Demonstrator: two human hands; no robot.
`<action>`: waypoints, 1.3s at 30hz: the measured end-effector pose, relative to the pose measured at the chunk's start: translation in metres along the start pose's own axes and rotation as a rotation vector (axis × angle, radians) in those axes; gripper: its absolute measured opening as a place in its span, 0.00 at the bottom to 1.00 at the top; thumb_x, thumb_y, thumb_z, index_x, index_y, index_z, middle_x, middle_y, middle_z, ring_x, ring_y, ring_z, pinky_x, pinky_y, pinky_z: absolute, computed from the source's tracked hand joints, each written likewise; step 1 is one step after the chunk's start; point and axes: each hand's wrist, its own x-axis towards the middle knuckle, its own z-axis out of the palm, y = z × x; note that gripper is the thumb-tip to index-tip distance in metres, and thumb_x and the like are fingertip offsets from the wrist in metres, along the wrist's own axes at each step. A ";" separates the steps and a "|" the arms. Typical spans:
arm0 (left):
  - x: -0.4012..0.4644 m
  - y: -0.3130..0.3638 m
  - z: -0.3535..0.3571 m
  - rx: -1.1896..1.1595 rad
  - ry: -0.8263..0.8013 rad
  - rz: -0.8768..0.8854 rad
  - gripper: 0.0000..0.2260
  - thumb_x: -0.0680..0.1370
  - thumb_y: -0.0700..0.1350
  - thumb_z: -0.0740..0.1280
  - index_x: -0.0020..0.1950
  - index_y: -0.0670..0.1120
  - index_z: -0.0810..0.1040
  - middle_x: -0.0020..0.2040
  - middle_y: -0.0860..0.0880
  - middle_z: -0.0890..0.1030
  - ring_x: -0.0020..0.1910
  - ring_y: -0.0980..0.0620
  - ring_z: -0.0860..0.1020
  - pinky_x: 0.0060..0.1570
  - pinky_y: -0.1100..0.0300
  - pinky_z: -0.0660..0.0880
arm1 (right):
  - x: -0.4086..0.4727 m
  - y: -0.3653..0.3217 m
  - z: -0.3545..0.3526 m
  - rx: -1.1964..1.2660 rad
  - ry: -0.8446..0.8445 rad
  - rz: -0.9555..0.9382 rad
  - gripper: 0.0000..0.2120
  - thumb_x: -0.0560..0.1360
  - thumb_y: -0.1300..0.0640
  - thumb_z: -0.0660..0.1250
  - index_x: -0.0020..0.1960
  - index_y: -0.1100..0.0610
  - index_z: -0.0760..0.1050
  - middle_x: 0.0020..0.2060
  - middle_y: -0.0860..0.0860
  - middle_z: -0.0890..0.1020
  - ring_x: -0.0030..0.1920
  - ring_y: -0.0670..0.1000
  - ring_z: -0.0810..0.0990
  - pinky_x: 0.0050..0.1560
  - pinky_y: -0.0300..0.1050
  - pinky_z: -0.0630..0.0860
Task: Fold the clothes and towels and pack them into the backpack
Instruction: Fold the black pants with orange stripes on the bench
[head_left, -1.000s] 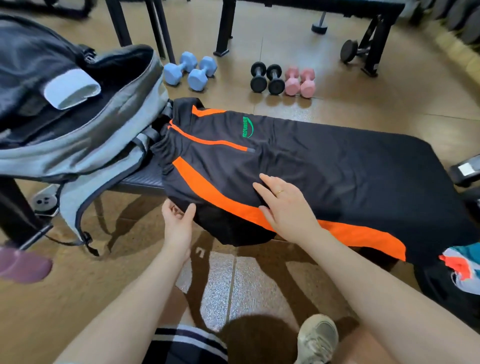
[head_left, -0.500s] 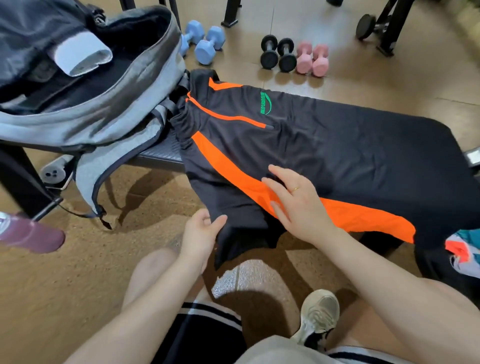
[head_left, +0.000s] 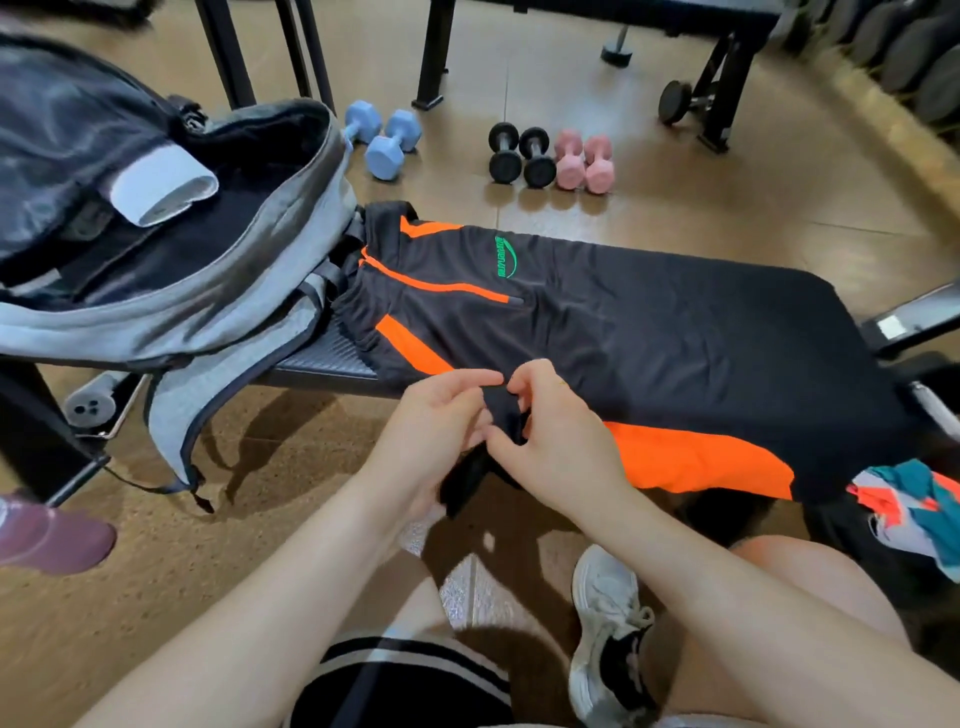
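Between the two sets of fingertips, at the near edge of the bench: one bunched fold of black fabric, belonging to the black-and-orange garment.

Left hand: fingers curled, thumb and fingertips pinching the fabric fold from the left; a loose tail of black cloth hangs down below the palm.

Right hand: fingers curled, pinching the same fold from the right; the two hands nearly touch across it. A ring shows on one finger.

Garment: spread flat along the bench beyond and to the right of the fingers, black with orange panels and a green logo. An orange band runs from just under the right hand out to the right. The far-left end touches the backpack.

Backpack: grey, lying open on the bench end, beyond and well to the left of the fingers; dark interior showing, with a white rolled item inside.

Multicoloured cloth: teal, orange and white, far right of the fingers, partly cut off by the picture's edge.

Floor beyond the bench: blue dumbbells, black dumbbells, pink dumbbells, side by side.

Below the wrists: a white shoe on the person's foot. Far left: a maroon shoe.
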 end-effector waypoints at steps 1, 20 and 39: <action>0.001 0.003 0.001 0.011 -0.014 -0.005 0.14 0.78 0.32 0.56 0.56 0.40 0.78 0.35 0.47 0.79 0.35 0.56 0.77 0.40 0.65 0.75 | 0.003 0.001 -0.001 -0.008 0.013 0.022 0.13 0.71 0.54 0.66 0.49 0.49 0.61 0.45 0.46 0.75 0.43 0.54 0.76 0.37 0.47 0.68; 0.062 0.000 -0.018 0.992 0.211 0.496 0.10 0.77 0.46 0.63 0.52 0.41 0.79 0.55 0.43 0.77 0.58 0.43 0.73 0.57 0.55 0.63 | 0.097 0.058 -0.084 -0.107 -0.506 -0.186 0.09 0.71 0.54 0.72 0.38 0.59 0.78 0.31 0.51 0.78 0.32 0.41 0.73 0.37 0.35 0.67; 0.130 -0.009 -0.030 1.100 0.541 0.172 0.16 0.78 0.52 0.63 0.60 0.44 0.71 0.54 0.42 0.80 0.55 0.39 0.77 0.50 0.49 0.71 | 0.191 0.104 -0.036 -0.109 0.015 0.117 0.26 0.75 0.40 0.62 0.64 0.58 0.69 0.59 0.55 0.75 0.57 0.56 0.75 0.52 0.49 0.72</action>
